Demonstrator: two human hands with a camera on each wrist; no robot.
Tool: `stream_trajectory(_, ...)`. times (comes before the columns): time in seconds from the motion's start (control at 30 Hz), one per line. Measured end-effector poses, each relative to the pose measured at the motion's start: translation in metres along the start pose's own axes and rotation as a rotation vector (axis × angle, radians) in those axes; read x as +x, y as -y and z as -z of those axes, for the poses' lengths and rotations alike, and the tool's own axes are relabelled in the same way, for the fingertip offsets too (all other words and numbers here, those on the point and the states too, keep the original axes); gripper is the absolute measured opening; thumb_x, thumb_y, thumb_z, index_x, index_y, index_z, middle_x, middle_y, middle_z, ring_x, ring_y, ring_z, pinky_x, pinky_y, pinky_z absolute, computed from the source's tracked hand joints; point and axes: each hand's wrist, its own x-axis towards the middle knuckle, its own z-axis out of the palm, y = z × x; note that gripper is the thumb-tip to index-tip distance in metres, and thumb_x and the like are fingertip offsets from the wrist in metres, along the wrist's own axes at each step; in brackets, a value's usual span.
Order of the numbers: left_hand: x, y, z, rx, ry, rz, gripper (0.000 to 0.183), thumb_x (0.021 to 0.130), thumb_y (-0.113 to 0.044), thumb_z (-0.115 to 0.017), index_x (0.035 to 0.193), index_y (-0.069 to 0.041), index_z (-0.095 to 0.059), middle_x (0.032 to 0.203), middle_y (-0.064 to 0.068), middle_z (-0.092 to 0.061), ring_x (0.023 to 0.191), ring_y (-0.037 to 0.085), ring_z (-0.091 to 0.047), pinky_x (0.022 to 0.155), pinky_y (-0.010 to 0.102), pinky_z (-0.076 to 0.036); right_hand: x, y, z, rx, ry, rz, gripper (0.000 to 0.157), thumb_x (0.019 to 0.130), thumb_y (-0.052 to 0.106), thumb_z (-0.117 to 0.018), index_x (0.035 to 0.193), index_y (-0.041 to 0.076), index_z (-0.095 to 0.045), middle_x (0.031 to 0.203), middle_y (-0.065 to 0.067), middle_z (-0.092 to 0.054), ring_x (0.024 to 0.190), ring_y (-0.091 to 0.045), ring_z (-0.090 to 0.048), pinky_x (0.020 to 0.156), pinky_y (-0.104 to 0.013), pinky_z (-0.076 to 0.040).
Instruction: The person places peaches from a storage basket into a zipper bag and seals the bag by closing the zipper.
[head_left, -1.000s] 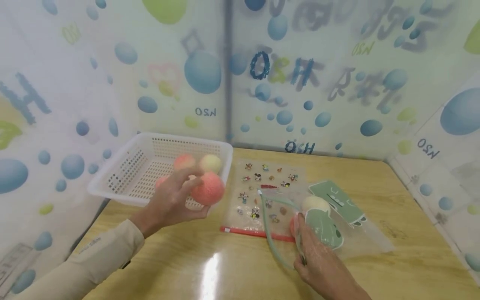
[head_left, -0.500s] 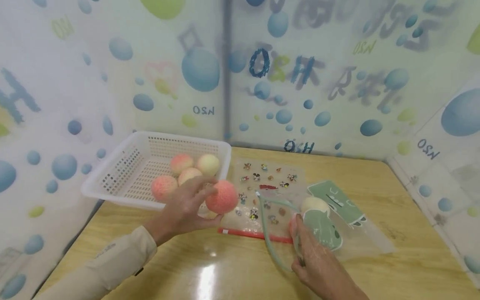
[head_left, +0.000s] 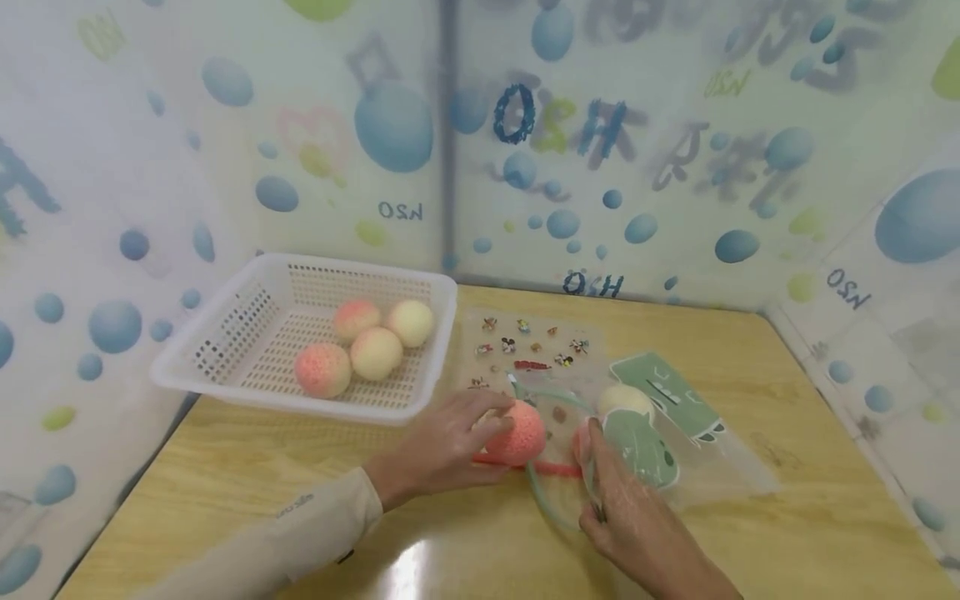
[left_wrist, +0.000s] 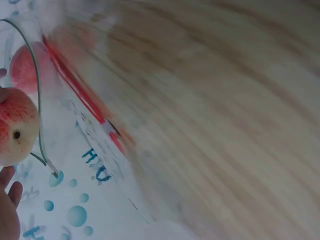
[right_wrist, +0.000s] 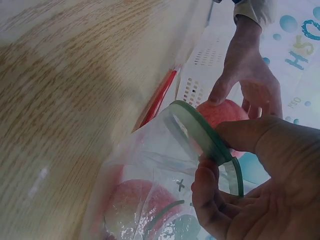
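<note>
At table's (head_left: pixel 817 517) back left corner, basket (head_left: pixel 300 402) with four peaches (head_left: pixel 377 353); left hand (head_left: pixel 442 450) grips another peach (head_left: pixel 519 433), right hand (head_left: pixel 637 521) pinches bag's (head_left: pixel 648 452) rim (right_wrist: pixel 201 122).

The left sleeve (head_left: pixel 300 534) is cream, with grey lettering (head_left: pixel 295 505) toward 12 o'clock. A dark part (head_left: pixel 346 557) shows at the cuff (head_left: pixel 366 493)'s 7 o'clock edge.

cut short and covered up around my grip
the left wrist view slices off my left hand (left_wrist: pixel 7 212) and the peach (left_wrist: pixel 20 117) it holds at its left edge. in the head view they cover part of the flat printed bag (head_left: pixel 536 354), my right hand (head_left: pixel 633 500) hides some of the reddish peach (head_left: pixel 581 440) in the green-rimmed bag (head_left: pixel 648 454), and my sleeve (head_left: pixel 318 529), its lettering (head_left: pixel 295 505) too small to read, runs off the bottom edge.
</note>
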Motion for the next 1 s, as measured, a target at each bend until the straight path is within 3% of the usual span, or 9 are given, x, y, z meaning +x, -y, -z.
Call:
stream_trajectory(0.17, 0.013, -0.007, -0.014, 0.082, 0.066, 0.022, 0.05, 0.077, -0.039, -0.083, 0.114, -0.012, -0.063, 0.127, 0.006, -0.064, 0.111, 0.024, -0.06, 0.097, 0.036, -0.05, 0.0, 0.002, 0.004, 0.005, 0.011, -0.034, 0.099, 0.074, 0.0, -0.076, 0.156, -0.004, -0.022, 0.152, -0.029, -0.041, 0.127, -0.033, -0.053, 0.098, -0.053, -0.048)
stream_trajectory(0.33, 0.018, -0.011, -0.025, 0.113, 0.107, 0.023, 0.052, 0.076, -0.037, -0.084, 0.118, -0.011, -0.066, 0.13, 0.006, -0.064, 0.109, 0.025, -0.059, 0.093, 0.036, -0.051, -0.001, 0.003, 0.006, -0.01, 0.019, -0.043, 0.099, 0.075, 0.0, -0.076, 0.157, -0.004, -0.021, 0.151, -0.027, -0.044, 0.112, -0.023, -0.056, 0.092, -0.048, -0.052)
stream_trajectory(0.47, 0.025, -0.015, -0.032, 0.138, 0.147, 0.012, 0.047, 0.079, -0.03, -0.081, 0.12, -0.011, -0.066, 0.132, 0.007, -0.062, 0.11, 0.026, -0.06, 0.092, 0.038, -0.051, -0.004, 0.005, 0.008, -0.03, 0.016, -0.038, 0.1, 0.074, 0.0, -0.077, 0.157, -0.004, -0.021, 0.145, -0.025, -0.05, 0.098, -0.02, -0.055, 0.086, -0.045, -0.054)
stream_trajectory(0.7, 0.034, -0.019, -0.044, 0.298, 0.219, -0.047, 0.025, 0.09, -0.008, -0.063, 0.114, -0.013, -0.064, 0.123, 0.007, -0.059, 0.105, 0.024, -0.058, 0.084, 0.033, -0.052, -0.004, 0.006, 0.006, -0.037, 0.016, -0.053, 0.1, 0.073, -0.001, -0.075, 0.156, -0.003, -0.021, 0.14, -0.023, -0.054, 0.084, -0.015, -0.054, 0.073, -0.036, -0.054)
stream_trajectory(0.83, 0.029, -0.025, -0.045, 0.308, 0.268, -0.009, 0.025, 0.091, -0.002, -0.063, 0.114, -0.011, -0.063, 0.114, 0.008, -0.059, 0.094, 0.019, -0.062, 0.074, 0.028, -0.054, -0.004, 0.007, 0.005, -0.01, 0.05, -0.078, 0.1, 0.074, -0.001, -0.075, 0.157, -0.003, -0.02, 0.149, -0.026, -0.046, 0.094, -0.017, -0.056, 0.083, -0.04, -0.055)
stream_trajectory(1.0, 0.027, -0.031, -0.039, 0.312, 0.363, 0.044, 0.019, 0.088, -0.013, -0.07, 0.108, -0.013, -0.067, 0.11, 0.004, -0.063, 0.091, 0.014, -0.065, 0.069, 0.026, -0.055, -0.003, 0.009, 0.004, 0.011, 0.072, -0.084, 0.099, 0.075, -0.001, -0.075, 0.157, -0.005, -0.02, 0.155, -0.027, -0.038, 0.109, -0.022, -0.054, 0.098, -0.05, -0.049)
